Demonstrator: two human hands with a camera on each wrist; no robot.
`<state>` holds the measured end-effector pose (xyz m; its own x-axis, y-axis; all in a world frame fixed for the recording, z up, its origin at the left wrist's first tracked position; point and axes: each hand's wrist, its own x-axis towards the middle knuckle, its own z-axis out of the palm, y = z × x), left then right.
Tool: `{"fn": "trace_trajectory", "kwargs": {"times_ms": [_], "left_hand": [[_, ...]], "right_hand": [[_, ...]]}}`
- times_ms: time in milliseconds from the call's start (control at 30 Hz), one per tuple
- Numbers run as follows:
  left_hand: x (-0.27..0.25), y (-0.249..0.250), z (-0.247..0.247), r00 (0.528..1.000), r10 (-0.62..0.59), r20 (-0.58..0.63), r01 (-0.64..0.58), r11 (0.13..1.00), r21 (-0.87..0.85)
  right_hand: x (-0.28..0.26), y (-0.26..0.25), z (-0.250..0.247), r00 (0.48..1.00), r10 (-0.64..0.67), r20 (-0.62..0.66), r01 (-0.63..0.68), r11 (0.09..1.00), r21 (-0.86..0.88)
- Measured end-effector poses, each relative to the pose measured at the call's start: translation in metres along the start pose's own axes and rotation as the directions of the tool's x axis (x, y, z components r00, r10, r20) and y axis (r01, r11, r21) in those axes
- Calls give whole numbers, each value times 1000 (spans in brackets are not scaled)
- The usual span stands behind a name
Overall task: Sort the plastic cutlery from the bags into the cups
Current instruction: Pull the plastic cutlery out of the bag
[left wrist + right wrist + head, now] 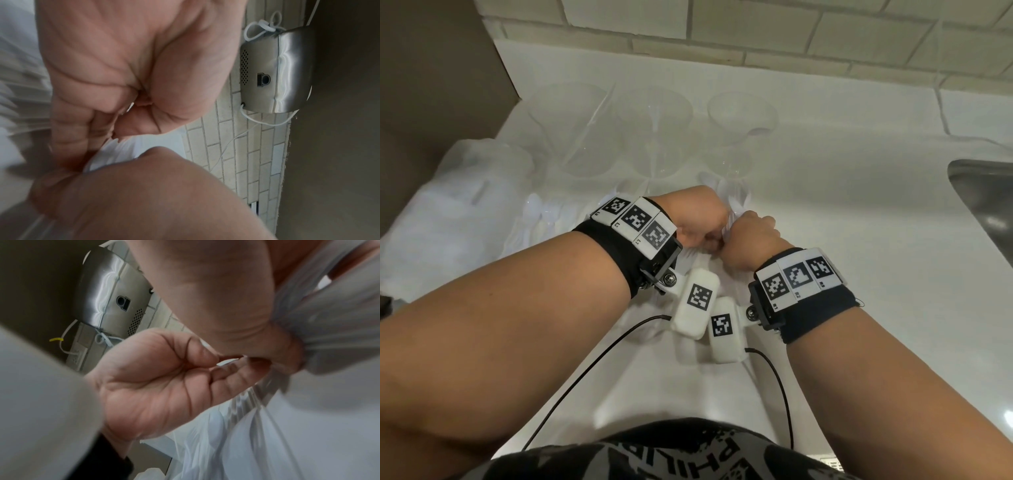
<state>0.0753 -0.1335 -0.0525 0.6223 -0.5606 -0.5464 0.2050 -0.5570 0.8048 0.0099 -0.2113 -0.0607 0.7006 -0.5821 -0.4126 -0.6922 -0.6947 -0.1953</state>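
My left hand and right hand meet knuckle to knuckle over the white worktop, each grip pinching the gathered top of a thin clear plastic bag of white cutlery. Three clear plastic cups stand in a row just beyond, cutlery in them. Another bag of white spoons lies to my left.
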Motion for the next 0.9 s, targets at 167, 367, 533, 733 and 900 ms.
{"fn": "trace_trajectory", "kwargs": {"times_ms": [167, 367, 533, 733, 900], "left_hand": [[2, -3, -3, 994, -68, 83, 83, 978, -192], [0, -4, -2, 990, -109, 91, 131, 949, -285], [-3, 2, -3, 986, -152, 62, 163, 957, -242], [-7, -3, -7, 988, -124, 96, 150, 926, -345], [-21, -4, -12, 993, -103, 58, 118, 896, -429]], "right_hand": [[8, 0, 1, 999, -51, -1, 51, 998, 24], [9, 6, -3, 973, -230, 12, 231, 972, -45], [16, 2, -4, 988, -156, -19, 151, 977, -149], [21, 5, -4, 985, -150, -89, 143, 987, -78], [25, 17, -7, 974, -220, -60, 221, 975, 7]]}}
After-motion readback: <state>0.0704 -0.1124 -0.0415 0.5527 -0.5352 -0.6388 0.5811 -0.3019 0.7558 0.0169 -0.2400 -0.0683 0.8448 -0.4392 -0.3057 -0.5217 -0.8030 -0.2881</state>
